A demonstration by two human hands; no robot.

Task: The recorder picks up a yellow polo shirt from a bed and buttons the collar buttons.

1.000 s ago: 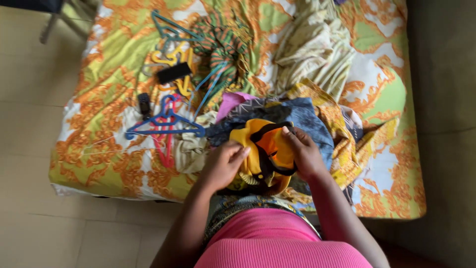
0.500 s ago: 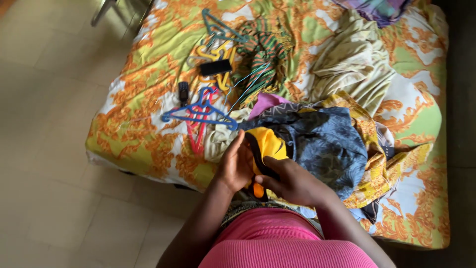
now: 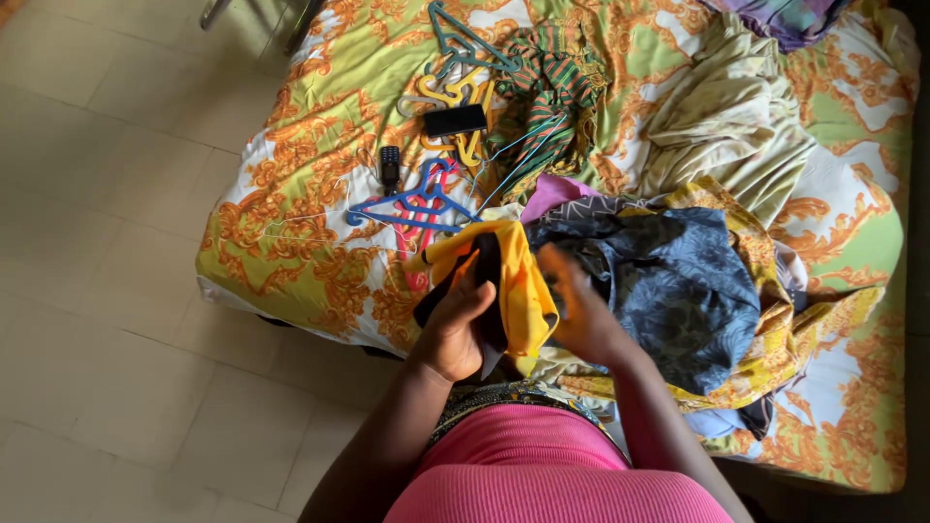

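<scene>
A: Left hand [image 3: 455, 324] fingers clamp the yellow-and-black garment [image 3: 518, 281] at the bed's [image 3: 291, 261] near edge; right hand [image 3: 581, 310] fingers spread, blurred.

B: Risk: one-handed grip; the garment may slip.

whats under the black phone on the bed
The phone lies on yellow hangers, on the patterned sheet. Whatever is directly beneath it is covered.
</scene>
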